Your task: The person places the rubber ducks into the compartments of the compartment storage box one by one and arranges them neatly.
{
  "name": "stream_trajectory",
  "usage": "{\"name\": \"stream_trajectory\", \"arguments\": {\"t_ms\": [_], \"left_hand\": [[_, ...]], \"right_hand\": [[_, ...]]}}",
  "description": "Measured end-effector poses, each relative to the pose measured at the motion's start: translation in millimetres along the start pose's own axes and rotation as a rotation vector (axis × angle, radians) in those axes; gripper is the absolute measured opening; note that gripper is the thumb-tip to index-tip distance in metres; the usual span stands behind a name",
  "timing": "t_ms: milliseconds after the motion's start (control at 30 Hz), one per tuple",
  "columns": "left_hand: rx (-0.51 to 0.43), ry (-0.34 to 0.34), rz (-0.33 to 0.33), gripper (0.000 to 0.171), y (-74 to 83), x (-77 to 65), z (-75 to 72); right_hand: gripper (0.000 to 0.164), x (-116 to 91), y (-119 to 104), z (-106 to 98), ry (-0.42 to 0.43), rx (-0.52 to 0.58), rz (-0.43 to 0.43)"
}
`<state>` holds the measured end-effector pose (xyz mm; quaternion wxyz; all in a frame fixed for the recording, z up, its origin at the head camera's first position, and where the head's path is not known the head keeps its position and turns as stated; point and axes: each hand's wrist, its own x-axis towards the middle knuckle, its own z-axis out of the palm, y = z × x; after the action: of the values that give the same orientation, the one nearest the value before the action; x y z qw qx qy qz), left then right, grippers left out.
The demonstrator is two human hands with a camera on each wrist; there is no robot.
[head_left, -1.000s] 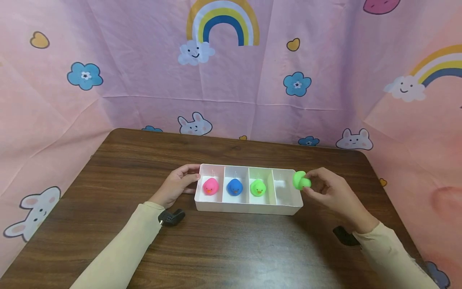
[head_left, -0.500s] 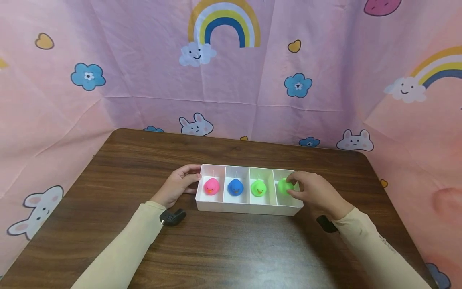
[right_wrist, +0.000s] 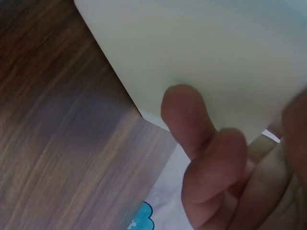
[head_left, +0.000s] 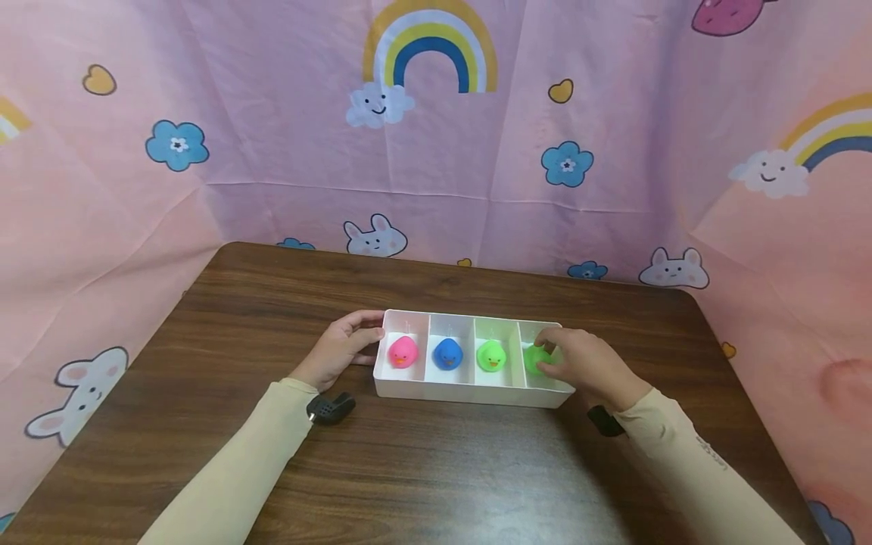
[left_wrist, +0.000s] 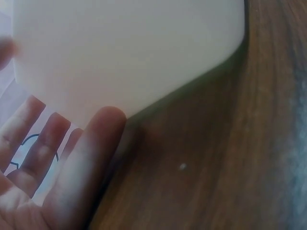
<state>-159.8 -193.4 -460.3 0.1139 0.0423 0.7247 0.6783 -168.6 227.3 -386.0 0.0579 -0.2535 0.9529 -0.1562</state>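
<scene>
A white box (head_left: 470, 396) with a row of compartments stands on the table. From left to right its compartments hold a pink rubber duck (head_left: 403, 352), a blue rubber duck (head_left: 448, 354) and a green rubber duck (head_left: 491, 356). My left hand (head_left: 338, 350) holds the box's left end; its thumb (left_wrist: 91, 158) lies against the white wall in the left wrist view. In the rightmost compartment my right hand (head_left: 584, 363) pinches a second green duck (head_left: 535, 359), partly covered by the fingers. The right wrist view shows curled fingers (right_wrist: 211, 167) outside the box wall, with that duck hidden.
The brown wooden table (head_left: 422, 477) reaches back to a pink and purple cloth (head_left: 436, 151) printed with rainbows, flowers and rabbits. The cloth also hangs along both sides. A dark device (head_left: 331, 409) sits at the left wrist.
My right hand has carried the second green duck leftward from beyond the box's right end, down into the rightmost compartment. The left hand keeps its place on the box.
</scene>
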Motion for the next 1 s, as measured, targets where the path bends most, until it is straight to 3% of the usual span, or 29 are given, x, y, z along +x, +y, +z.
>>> {"name": "stream_trajectory", "arguments": {"t_ms": [533, 767, 867, 1000], "left_hand": [[0.008, -0.022, -0.007, 0.049, -0.1, 4.3, 2.2], [0.009, -0.022, -0.04, 0.053, 0.6, 3.7, -1.0], [-0.02, -0.025, -0.042, 0.055, 5.0, 3.3, -8.2], [-0.002, 0.023, 0.005, 0.057, 15.2, 4.5, -33.4]], "right_hand": [[0.022, -2, 2, 2, -0.031, -0.005, 0.013], [0.041, -7, 1, 1, -0.008, -0.062, 0.019], [0.043, -9, 3, -3, 0.109, -0.088, 0.017], [0.028, -9, 14, -8, 0.378, -0.063, 0.013]]}}
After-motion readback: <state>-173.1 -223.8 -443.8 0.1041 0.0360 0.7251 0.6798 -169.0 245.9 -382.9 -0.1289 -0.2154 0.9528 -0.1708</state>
